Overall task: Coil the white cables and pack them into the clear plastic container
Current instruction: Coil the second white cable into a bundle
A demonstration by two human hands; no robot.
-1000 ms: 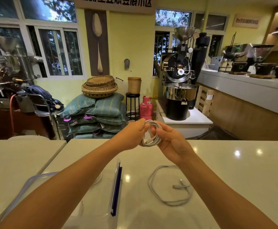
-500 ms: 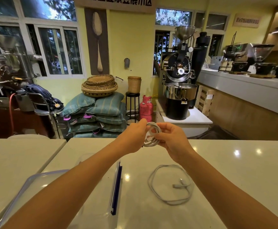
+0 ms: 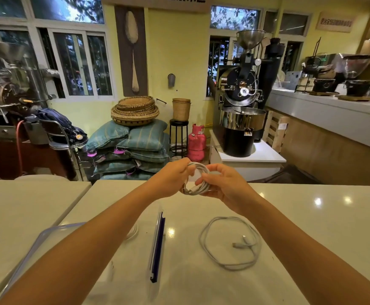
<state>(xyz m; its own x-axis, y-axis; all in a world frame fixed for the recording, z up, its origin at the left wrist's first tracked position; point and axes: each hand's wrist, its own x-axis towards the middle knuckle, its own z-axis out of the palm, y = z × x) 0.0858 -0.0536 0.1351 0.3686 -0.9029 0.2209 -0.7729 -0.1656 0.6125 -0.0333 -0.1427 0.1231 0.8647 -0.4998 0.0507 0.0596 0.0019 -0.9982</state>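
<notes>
A white cable wound into a small coil (image 3: 198,180) is held above the far part of the table between both hands. My left hand (image 3: 173,180) pinches its left side and my right hand (image 3: 223,187) wraps around its right side, with a plug end showing at the bottom. A second white cable (image 3: 230,243) lies in a loose loop on the table, both plugs inside the loop. The clear plastic container (image 3: 155,245) with a blue clip on its side stands below my left forearm. Part of another white cable (image 3: 133,233) shows inside it.
The clear lid (image 3: 32,249) with a bluish rim lies at the lower left, partly under my left arm. The white table (image 3: 311,216) meets another table (image 3: 25,205) on the left. Beyond the far edge are sacks, baskets, a pink gas cylinder and a coffee roaster.
The coil has been turned in my hands, and my right fingers have closed further around it. The cable on the table and the container have not moved.
</notes>
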